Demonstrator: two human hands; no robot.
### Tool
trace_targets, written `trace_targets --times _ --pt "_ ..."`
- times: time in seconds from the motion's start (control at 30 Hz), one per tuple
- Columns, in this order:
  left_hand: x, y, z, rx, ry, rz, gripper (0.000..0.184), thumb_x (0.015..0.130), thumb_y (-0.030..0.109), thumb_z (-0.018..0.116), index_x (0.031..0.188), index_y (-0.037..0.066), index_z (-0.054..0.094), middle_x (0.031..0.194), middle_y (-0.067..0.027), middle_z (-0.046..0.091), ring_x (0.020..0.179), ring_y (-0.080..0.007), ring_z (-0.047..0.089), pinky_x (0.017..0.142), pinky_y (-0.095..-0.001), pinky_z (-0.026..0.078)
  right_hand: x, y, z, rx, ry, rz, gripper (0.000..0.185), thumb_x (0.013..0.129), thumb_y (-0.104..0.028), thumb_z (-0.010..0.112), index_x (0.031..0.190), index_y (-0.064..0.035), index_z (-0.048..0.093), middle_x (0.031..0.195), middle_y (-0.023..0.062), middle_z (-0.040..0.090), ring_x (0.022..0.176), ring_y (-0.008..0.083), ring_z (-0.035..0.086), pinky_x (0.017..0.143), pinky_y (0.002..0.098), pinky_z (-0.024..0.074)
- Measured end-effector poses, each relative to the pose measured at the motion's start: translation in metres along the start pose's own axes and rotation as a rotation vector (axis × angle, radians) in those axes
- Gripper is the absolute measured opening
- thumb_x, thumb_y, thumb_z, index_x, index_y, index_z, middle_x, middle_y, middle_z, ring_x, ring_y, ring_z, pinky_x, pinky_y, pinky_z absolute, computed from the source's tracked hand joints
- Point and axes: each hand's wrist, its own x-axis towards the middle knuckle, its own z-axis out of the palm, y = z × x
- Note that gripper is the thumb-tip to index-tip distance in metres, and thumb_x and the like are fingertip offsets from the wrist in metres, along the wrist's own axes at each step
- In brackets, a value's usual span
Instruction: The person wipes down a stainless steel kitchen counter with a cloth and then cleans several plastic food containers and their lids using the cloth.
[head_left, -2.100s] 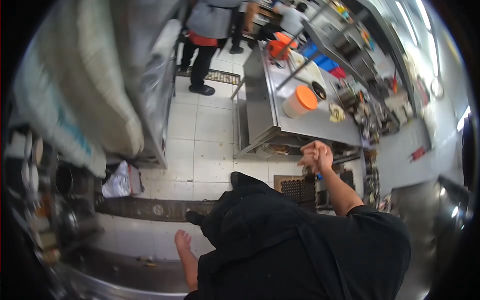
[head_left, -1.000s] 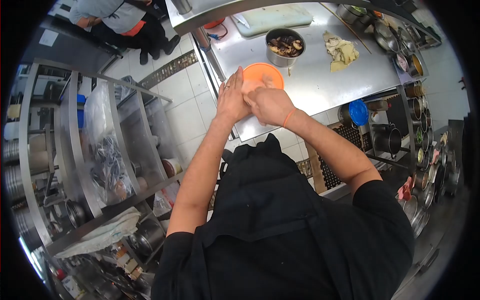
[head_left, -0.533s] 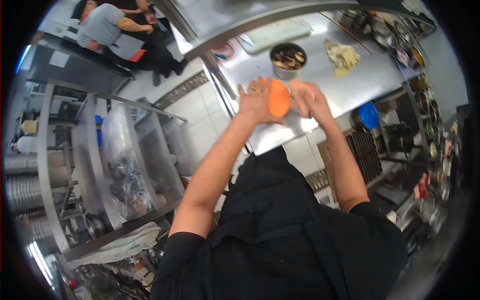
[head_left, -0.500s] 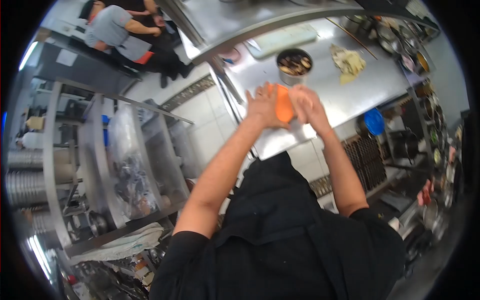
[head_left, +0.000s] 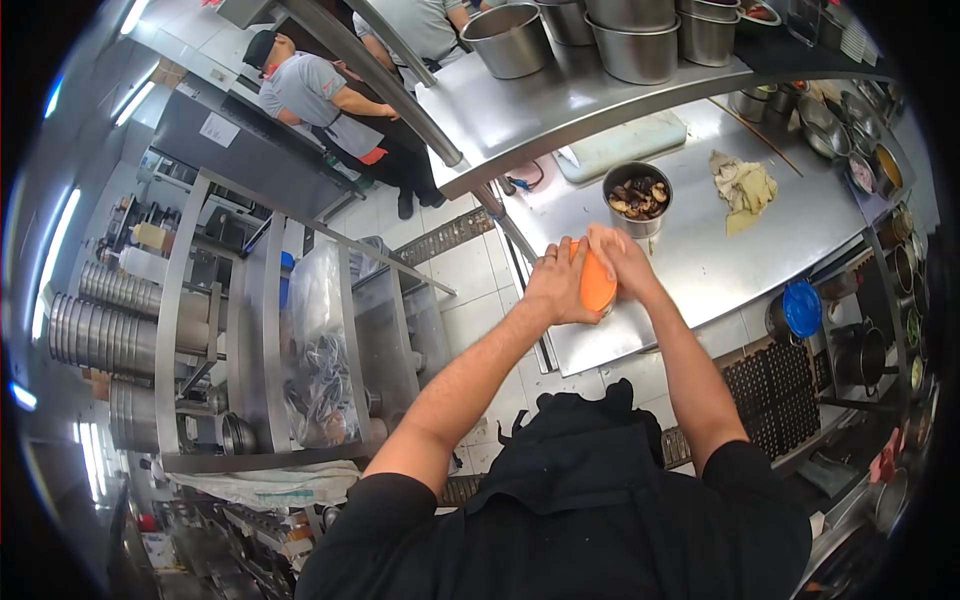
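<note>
The left grip [head_left: 558,287] is clamped around the orange lid [head_left: 598,281]; the right grip [head_left: 624,264] lies against its opposite edge, closure unclear, probably bracing it. Just beyond both, the steel pot [head_left: 647,229] stands within reach on the desk [head_left: 700,270].

One orange lid [head_left: 598,284], one cutting board [head_left: 632,148], one long stick [head_left: 757,137], wearer's two hands [head_left: 557,285]

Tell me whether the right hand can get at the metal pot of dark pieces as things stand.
Probably yes: the metal pot stands open just beyond the right hand, with nothing apparent between them, though that hand is at the orange lid.
</note>
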Motion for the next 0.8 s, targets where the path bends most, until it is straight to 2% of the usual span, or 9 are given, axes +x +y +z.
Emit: trace_targets --times 0.03,0.13,0.2,0.33,0.43,0.53,0.57,0.67,0.8 --pt "-0.003 0.004 0.005 -0.021 0.034 -0.078 0.137 0.064 0.067 0.082 0.164 -0.005 0.023 0.159 -0.0326 0.035 0.144 -0.0500 0.043 0.121 -0.0491 0.039 -0.010 0.003 0.002 -0.318 0.064 -0.178 0.039 0.107 -0.031 0.054 0.131 -0.0003 0.055 0.112 0.0209 0.069 0.102 0.0314 0.070 0.088 0.0421 0.0560" --pt "-0.003 0.018 0.002 -0.052 -0.018 -0.373 0.137 0.070 0.075 0.075 0.166 -0.005 0.018 0.159 -0.0330 0.034 0.142 -0.0473 0.047 0.116 -0.0464 0.046 -0.064 -0.016 0.036 -0.489 0.259 0.110 0.047 0.105 -0.036 0.056 0.133 0.0012 0.053 0.117 0.0317 0.069 0.110 0.0468 0.069 0.094 0.0510 0.0537" --pt "0.003 0.021 0.008 -0.091 0.012 -0.537 0.136 0.073 0.077 0.071 0.167 -0.004 0.015 0.159 -0.0335 0.035 0.142 -0.0462 0.048 0.112 -0.0461 0.050 -0.075 0.005 0.042 -0.365 0.289 0.145 0.053 0.102 -0.040 0.059 0.135 0.0012 0.051 0.124 0.0353 0.068 0.116 0.0531 0.065 0.098 0.0539 0.0520" --pt "-0.007 0.018 0.013 -0.075 -0.094 -0.553 0.147 0.069 0.087 0.071 0.170 0.000 0.007 0.164 -0.0340 0.031 0.143 -0.0458 0.050 0.105 -0.0523 0.055 -0.061 -0.014 0.021 -0.532 0.029 0.213 0.054 0.099 -0.042 0.062 0.131 0.0017 0.056 0.120 0.0329 0.070 0.116 0.0485 0.067 0.098 0.0503 0.0534" --pt "-0.020 0.000 -0.005 -0.169 -0.237 -0.365 0.152 0.063 0.086 0.076 0.171 0.005 0.007 0.167 -0.0332 0.027 0.147 -0.0453 0.047 0.111 -0.0562 0.049 -0.035 -0.038 0.002 -0.689 -0.145 0.147 0.049 0.097 -0.041 0.065 0.121 0.0017 0.063 0.115 0.0284 0.073 0.111 0.0429 0.071 0.096 0.0469 0.0547" --pt "-0.036 -0.003 -0.034 -0.049 -0.283 -0.276 0.155 0.060 0.081 0.082 0.171 0.008 0.005 0.169 -0.0320 0.026 0.151 -0.0450 0.042 0.119 -0.0591 0.040 0.005 -0.030 -0.005 -0.479 -0.252 0.179 0.042 0.095 -0.038 0.067 0.111 0.0010 0.067 0.109 0.0242 0.074 0.104 0.0366 0.073 0.093 0.0426 0.0558" --pt "-0.032 -0.008 -0.024 -0.024 -0.170 -0.111 0.153 0.060 0.075 0.086 0.171 0.006 0.005 0.169 -0.0320 0.025 0.156 -0.0465 0.032 0.127 -0.0597 0.027 0.024 -0.031 -0.008 -0.595 -0.334 0.179 0.027 0.102 -0.019 0.068 0.122 -0.0011 0.067 0.109 0.0050 0.073 0.097 0.0133 0.067 0.084 0.0311 0.0562" --pt "-0.024 -0.004 0.019 -0.170 0.084 0.018 0.146 0.060 0.062 0.091 0.168 0.002 0.013 0.166 -0.0335 0.028 0.155 -0.0484 0.031 0.128 -0.0570 0.026 0.048 -0.045 -0.003 -0.494 -0.441 0.200 0.032 0.102 -0.021 0.070 0.126 -0.0012 0.067 0.111 0.0060 0.073 0.100 0.0129 0.067 0.085 0.0315 0.0568" --pt "-0.023 -0.004 0.026 -0.270 0.207 -0.014 0.137 0.065 0.059 0.087 0.167 0.003 0.015 0.166 -0.0317 0.028 0.154 -0.0485 0.030 0.127 -0.0574 0.026 0.026 -0.055 -0.004 -0.448 -0.264 0.155 0.043 0.102 -0.037 0.070 0.127 -0.0016 0.069 0.115 0.0082 0.075 0.103 0.0165 0.070 0.088 0.0335 0.0575"
